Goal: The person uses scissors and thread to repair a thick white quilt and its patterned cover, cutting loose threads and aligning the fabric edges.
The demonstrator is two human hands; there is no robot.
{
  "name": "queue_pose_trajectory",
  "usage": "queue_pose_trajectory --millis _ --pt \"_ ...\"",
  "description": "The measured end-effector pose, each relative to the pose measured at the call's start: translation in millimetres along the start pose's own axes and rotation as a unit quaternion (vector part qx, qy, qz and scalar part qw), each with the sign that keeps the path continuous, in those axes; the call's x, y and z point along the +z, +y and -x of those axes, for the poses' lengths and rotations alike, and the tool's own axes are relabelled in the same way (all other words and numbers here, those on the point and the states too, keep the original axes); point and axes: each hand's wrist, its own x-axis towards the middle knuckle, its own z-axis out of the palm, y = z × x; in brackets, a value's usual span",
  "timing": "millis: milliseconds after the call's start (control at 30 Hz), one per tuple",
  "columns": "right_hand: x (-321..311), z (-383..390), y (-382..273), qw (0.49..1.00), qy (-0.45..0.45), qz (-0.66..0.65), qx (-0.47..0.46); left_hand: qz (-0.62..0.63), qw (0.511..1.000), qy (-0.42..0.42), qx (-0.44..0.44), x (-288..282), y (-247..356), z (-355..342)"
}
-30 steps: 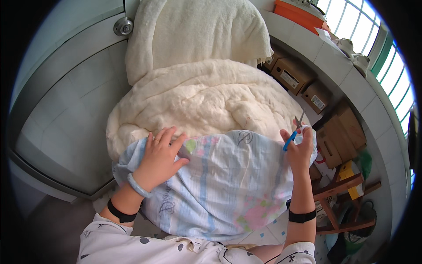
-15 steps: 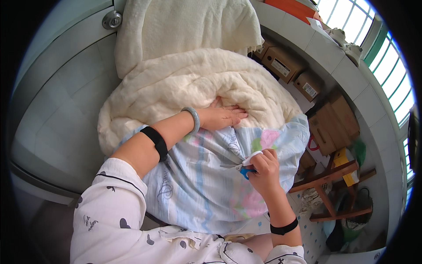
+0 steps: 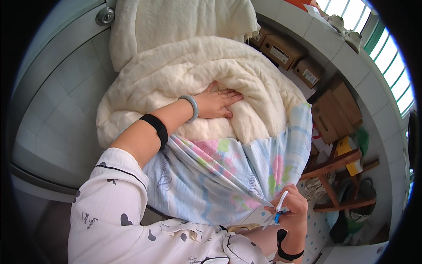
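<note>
My left hand (image 3: 217, 103) lies flat with fingers spread on a thick cream cotton quilt filling (image 3: 184, 75), pressing a dip into it. A grey bangle circles that wrist. My right hand (image 3: 293, 204) is closed at the lower right around a pair of scissors (image 3: 280, 204) with white and blue handles; the blades are partly hidden. A light blue floral cloth cover (image 3: 198, 176) wraps the near part of the filling. Its folds run taut toward my right hand, which seems to grip a bit of it too; the fingertips are partly hidden.
A cream blanket (image 3: 184, 22) hangs behind the filling. On the left is a door with a round knob (image 3: 105, 16). Cardboard boxes (image 3: 281, 52) line the right wall below a tiled ledge (image 3: 316, 44). A wooden stool (image 3: 336, 185) lies tipped at the right.
My right hand has moved down and right with the scissors, drawing the cover toward me and baring more filling. My left hand has shifted slightly up and left on the filling.
</note>
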Motion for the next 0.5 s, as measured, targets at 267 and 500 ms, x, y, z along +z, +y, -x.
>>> queue_pose_trajectory --millis 267,500 --pt "-40 27 -27 0.999 0.022 -0.034 0.022 -0.007 1.0 0.013 0.017 3 -9 -5" --pt "-14 42 -4 0.993 0.026 0.006 0.116 0.044 0.998 0.014 -0.033 -16 25 8"
